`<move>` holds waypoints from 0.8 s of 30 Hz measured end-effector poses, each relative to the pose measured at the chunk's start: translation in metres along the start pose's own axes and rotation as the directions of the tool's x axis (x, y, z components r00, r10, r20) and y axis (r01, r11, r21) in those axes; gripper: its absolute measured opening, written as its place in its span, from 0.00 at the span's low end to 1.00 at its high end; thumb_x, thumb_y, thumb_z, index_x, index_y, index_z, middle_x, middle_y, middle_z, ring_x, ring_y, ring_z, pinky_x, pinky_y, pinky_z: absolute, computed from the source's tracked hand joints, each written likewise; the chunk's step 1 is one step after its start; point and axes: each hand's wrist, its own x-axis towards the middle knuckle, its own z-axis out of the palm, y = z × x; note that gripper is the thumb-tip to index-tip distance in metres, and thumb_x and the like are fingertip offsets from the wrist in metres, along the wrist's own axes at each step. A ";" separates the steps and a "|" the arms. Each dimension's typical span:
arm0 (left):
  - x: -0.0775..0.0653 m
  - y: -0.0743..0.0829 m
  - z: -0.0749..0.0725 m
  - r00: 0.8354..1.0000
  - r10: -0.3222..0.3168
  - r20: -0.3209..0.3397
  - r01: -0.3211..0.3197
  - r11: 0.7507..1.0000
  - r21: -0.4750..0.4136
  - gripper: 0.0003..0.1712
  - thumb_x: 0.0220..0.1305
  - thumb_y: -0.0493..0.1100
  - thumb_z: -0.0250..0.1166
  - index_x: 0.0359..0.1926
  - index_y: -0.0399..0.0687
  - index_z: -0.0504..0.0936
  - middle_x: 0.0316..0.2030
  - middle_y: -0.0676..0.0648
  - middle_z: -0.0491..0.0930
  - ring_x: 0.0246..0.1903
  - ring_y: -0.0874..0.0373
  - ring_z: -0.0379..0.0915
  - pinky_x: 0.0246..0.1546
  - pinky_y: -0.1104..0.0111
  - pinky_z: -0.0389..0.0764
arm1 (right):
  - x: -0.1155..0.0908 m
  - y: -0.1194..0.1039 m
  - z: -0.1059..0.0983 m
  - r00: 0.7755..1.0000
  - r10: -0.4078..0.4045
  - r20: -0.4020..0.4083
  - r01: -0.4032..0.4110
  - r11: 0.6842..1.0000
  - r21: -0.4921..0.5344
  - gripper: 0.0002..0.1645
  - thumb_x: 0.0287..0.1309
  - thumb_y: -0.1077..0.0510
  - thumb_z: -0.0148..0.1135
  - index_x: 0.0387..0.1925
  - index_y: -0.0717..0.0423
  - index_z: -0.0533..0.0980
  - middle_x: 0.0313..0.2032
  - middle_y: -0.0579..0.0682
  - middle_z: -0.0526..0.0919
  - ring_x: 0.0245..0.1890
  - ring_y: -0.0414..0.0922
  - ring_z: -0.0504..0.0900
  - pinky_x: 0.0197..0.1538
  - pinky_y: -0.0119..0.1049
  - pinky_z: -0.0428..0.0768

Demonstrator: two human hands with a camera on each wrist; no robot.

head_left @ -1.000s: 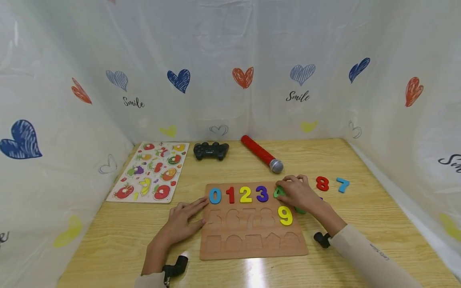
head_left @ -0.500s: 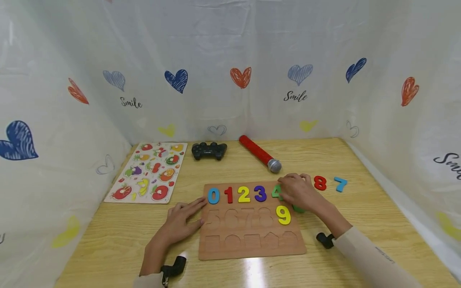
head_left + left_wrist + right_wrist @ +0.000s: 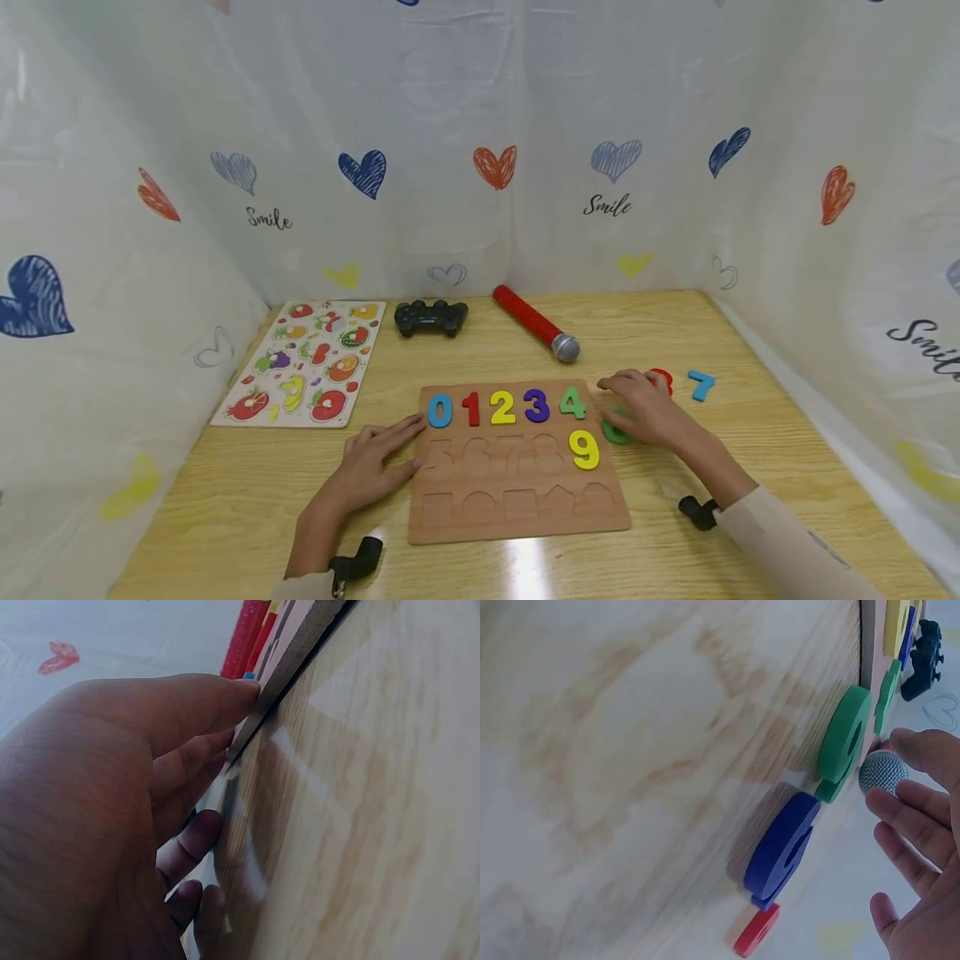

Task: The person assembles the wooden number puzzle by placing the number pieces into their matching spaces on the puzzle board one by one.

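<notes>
A wooden number board (image 3: pixel 517 521) lies on the table with 0, 1, 2, 3 and the green 4 (image 3: pixel 573 403) along its top row. The yellow 9 (image 3: pixel 583 450) sits at the right end of the middle row. My left hand (image 3: pixel 371 471) touches the board's left edge with extended fingertips. My right hand (image 3: pixel 648 408) hovers with loose, empty fingers just right of the board, partly covering a green number piece (image 3: pixel 615 429). The right wrist view shows that green piece beside a dark blue number piece (image 3: pixel 784 847), which the hand hides in the head view.
The red 8 (image 3: pixel 663 381) and blue 7 (image 3: pixel 702 385) lie to the right. Behind the board are a red microphone (image 3: pixel 532 321) and a black game controller (image 3: pixel 431 317). A fruit puzzle board (image 3: pixel 300 367) lies at the back left.
My right hand has let go of the green 4, now lying in the board's top row, and moved right over the loose pieces. The left hand stays at the board's edge.
</notes>
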 end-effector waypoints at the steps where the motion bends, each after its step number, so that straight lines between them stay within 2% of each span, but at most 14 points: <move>1: 0.000 0.000 0.000 1.000 0.000 -0.001 0.000 1.000 -0.002 0.34 0.69 0.63 0.60 0.73 0.66 0.68 0.73 0.60 0.62 0.50 0.55 0.63 0.50 0.49 0.57 | -0.002 0.001 0.000 1.000 0.002 -0.001 -0.002 1.000 0.001 0.27 0.57 0.56 0.73 0.56 0.62 0.79 0.52 0.57 0.82 0.58 0.59 0.71 0.54 0.64 0.57; 10: -0.002 0.002 -0.001 1.000 0.018 -0.020 -0.018 1.000 -0.014 0.34 0.68 0.61 0.62 0.73 0.65 0.69 0.73 0.58 0.62 0.52 0.52 0.64 0.52 0.48 0.57 | -0.021 0.016 -0.002 1.000 0.009 -0.023 -0.008 1.000 0.012 0.28 0.56 0.56 0.74 0.57 0.62 0.78 0.53 0.58 0.81 0.59 0.60 0.71 0.56 0.66 0.56; 19: -0.002 0.003 -0.002 1.000 0.014 -0.013 -0.014 1.000 -0.019 0.34 0.68 0.61 0.62 0.73 0.64 0.69 0.73 0.57 0.63 0.50 0.53 0.64 0.53 0.48 0.57 | -0.031 0.021 -0.004 0.999 0.049 -0.011 -0.049 0.999 0.007 0.27 0.58 0.56 0.72 0.57 0.62 0.79 0.53 0.59 0.82 0.60 0.61 0.71 0.57 0.66 0.55; 24: -0.002 0.001 0.000 1.000 0.015 -0.019 -0.015 1.000 -0.014 0.34 0.68 0.61 0.62 0.73 0.64 0.69 0.73 0.57 0.62 0.51 0.53 0.64 0.53 0.47 0.57 | -0.037 0.025 -0.005 0.999 0.041 -0.027 -0.041 0.999 0.008 0.28 0.56 0.55 0.74 0.56 0.63 0.79 0.52 0.58 0.83 0.59 0.63 0.71 0.56 0.66 0.55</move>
